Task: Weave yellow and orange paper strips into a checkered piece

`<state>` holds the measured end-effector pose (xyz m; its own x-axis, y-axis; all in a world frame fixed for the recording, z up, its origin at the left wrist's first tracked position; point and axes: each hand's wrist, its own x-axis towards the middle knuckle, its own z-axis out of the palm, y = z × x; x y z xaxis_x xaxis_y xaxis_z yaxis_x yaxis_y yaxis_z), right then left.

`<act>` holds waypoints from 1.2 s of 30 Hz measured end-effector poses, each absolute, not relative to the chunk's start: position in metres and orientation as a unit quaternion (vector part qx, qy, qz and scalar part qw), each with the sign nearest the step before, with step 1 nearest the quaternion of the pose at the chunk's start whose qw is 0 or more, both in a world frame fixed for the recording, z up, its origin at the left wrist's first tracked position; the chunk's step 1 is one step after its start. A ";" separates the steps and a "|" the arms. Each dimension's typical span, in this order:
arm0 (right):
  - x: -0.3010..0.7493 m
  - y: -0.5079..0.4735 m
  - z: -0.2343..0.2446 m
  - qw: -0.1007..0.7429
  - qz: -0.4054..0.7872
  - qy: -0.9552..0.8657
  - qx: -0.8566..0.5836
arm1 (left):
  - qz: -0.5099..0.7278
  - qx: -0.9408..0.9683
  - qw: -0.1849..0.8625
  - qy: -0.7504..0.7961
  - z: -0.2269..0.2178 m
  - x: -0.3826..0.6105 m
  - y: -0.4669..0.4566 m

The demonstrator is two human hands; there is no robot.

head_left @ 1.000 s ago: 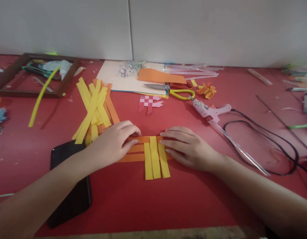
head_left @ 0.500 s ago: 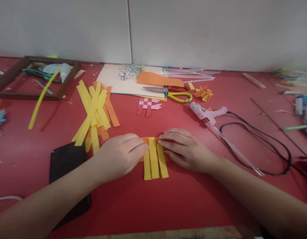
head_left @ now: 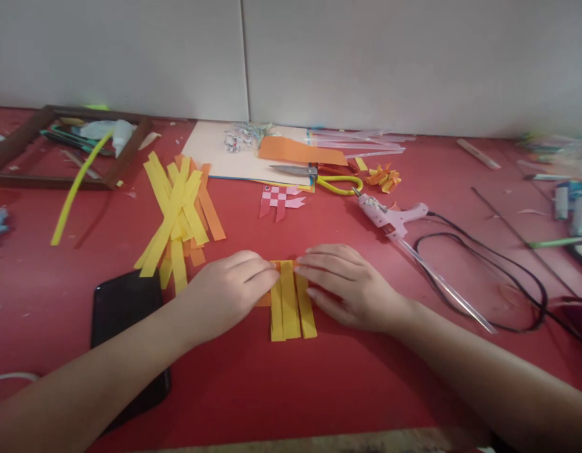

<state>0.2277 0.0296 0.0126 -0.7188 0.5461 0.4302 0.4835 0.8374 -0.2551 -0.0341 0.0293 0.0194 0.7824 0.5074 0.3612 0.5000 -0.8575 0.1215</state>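
Several yellow paper strips [head_left: 291,305] lie side by side on the red table, crossing an orange paper strip [head_left: 263,301] near their upper end. My left hand [head_left: 234,286] has its fingers pressed together on the left side of this strip bundle, pinching the paper near the top. On the right side, my right hand [head_left: 350,283] holds the upper edge with its fingertips, its lower fingers bent beside the yellow strips. Both hands partly cover the orange strip. Past the hands lies a small woven pink-and-red paper fish [head_left: 276,197].
Loose yellow strips [head_left: 170,201] and a black phone [head_left: 123,308] lie left. Behind are scissors [head_left: 335,182] and an orange paper piece [head_left: 300,151]. A pink glue gun [head_left: 387,217] with a black cord [head_left: 517,270] lies right. A brown frame [head_left: 134,148] stands far left.
My right hand's fingertips have shifted slightly left over the top of the strips, and the right yellow strip sits a little straighter. My left hand is almost unmoved.
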 end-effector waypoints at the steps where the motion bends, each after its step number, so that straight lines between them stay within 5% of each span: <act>1: 0.226 0.029 0.014 0.241 0.060 -0.930 -0.272 | 0.197 0.944 0.011 0.266 0.019 -0.034 0.029; 9: 0.217 0.022 0.016 0.187 0.069 -0.954 -0.223 | 0.214 0.930 0.061 0.293 0.017 -0.031 0.030; 36: 0.223 0.025 0.012 0.177 0.058 -0.948 -0.260 | 0.186 0.945 -0.003 0.269 0.018 -0.032 0.027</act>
<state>0.2231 0.0250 0.0119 -0.8025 0.5128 0.3049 0.4715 0.8583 -0.2027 -0.0316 0.0272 0.0185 0.7858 0.5071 0.3539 0.5096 -0.8553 0.0939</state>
